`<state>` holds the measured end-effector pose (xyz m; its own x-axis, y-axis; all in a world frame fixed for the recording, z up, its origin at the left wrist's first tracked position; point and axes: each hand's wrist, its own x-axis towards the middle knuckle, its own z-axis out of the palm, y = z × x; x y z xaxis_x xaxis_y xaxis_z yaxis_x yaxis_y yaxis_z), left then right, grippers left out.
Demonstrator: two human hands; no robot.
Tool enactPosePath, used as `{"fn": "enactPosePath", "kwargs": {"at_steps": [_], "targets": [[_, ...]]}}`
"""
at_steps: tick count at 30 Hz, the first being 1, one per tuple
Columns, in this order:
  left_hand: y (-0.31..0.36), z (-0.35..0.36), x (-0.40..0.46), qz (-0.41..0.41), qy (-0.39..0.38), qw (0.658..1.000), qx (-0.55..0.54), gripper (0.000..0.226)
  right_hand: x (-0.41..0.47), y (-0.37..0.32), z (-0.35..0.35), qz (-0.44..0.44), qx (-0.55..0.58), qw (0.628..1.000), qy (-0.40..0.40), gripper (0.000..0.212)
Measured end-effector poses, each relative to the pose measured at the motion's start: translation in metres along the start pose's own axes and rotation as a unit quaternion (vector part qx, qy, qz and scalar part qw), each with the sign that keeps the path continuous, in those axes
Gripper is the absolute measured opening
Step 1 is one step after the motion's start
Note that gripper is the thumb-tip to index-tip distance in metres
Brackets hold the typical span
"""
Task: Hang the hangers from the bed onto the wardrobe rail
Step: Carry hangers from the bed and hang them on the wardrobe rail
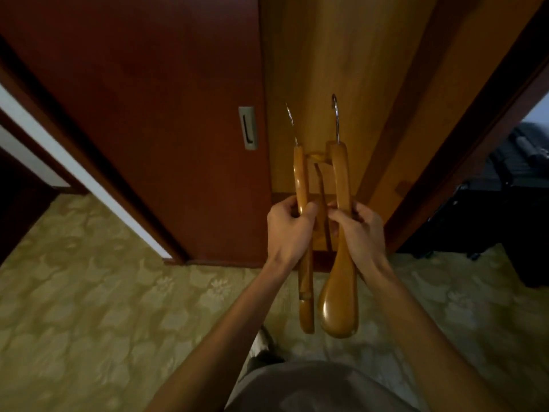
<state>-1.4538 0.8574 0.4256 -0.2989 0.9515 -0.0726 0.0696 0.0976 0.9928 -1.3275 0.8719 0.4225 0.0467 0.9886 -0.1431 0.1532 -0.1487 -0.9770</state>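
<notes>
Two wooden hangers with metal hooks are held side by side in front of the wardrobe. My left hand [289, 226] grips the slimmer hanger [300, 179] near its middle. My right hand [358, 228] grips the broad-shouldered hanger [340, 179], whose wide rounded end [338, 307] points down toward me. Both hooks point up and away, toward the wardrobe's open interior [332, 69]. A thin crossbar [322, 185] shows between the two hangers. No rail is in view.
A dark red sliding wardrobe door [148, 114] with a recessed metal handle [248, 127] stands at left. The lighter wooden interior panel lies straight ahead, its frame [463, 144] at right. Patterned beige carpet [89, 292] covers the floor. Dark objects [511, 188] sit at far right.
</notes>
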Motion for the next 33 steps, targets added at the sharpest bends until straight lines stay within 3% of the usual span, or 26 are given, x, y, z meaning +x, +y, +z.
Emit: {"fn": "enactPosePath", "kwargs": {"at_steps": [6, 14, 22, 33], "targets": [[0.038, -0.024, 0.106, 0.024, -0.041, 0.999, -0.015, 0.022, 0.077, -0.058, 0.047, -0.014, 0.024, 0.999, 0.046, 0.007], [0.105, -0.021, 0.217, 0.069, -0.081, 0.994, -0.017, 0.019, 0.17, -0.131, 0.076, -0.054, 0.037, 0.995, 0.073, 0.014], [0.171, 0.003, 0.296, 0.103, -0.024, 0.994, -0.036, 0.034, 0.267, -0.195, 0.06, -0.109, 0.011, 0.994, 0.028, 0.016], [0.267, 0.042, 0.39, 0.113, 0.071, 0.99, -0.046, 0.015, 0.37, -0.292, 0.045, -0.182, 0.032, 0.982, -0.047, 0.023]]}}
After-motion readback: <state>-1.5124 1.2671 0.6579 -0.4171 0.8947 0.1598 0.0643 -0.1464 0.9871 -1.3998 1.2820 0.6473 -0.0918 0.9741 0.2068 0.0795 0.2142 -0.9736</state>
